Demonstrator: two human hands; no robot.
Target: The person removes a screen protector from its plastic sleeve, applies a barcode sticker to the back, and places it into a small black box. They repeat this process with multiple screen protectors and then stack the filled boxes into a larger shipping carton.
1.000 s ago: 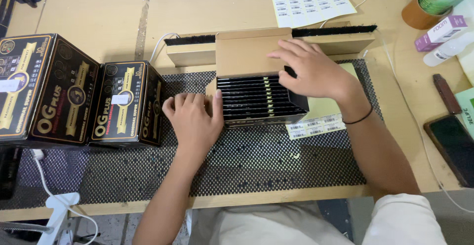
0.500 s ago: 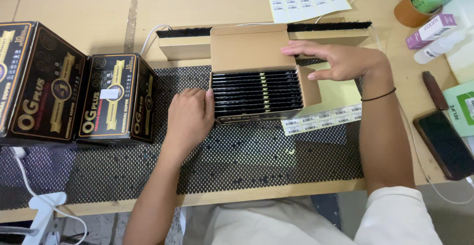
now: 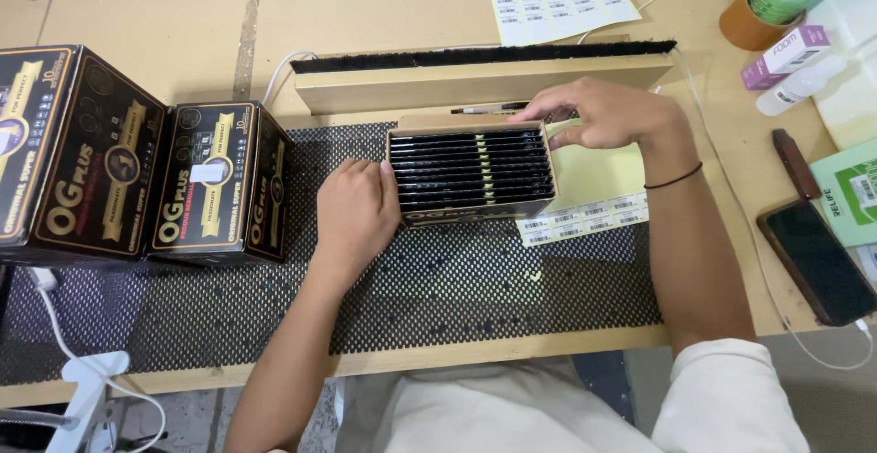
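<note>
Since the earlier frames the brown flap above the stack is no longer lying open, and the right hand point(image 3: 607, 113) has come off it to the carton's upper right corner. The left hand point(image 3: 354, 208) is staying where it was, lying flat with fingers together against the left wall of the open brown cardboard carton of thin black flat boxes point(image 3: 470, 169). The right hand's fingers are curling over the far rim, seemingly pressing rather than pinching. The carton is sitting between both hands at mid-frame on the black mesh mat point(image 3: 411, 289), long axis running left to right, each hand touching one end. Just right of it are lying a pale yellow sheet point(image 3: 594, 174) and a strip of barcode labels point(image 3: 585, 218); two black-and-gold printed boxes point(image 3: 137, 179) are standing on the counter point(image 3: 384, 15) at the left.
</note>
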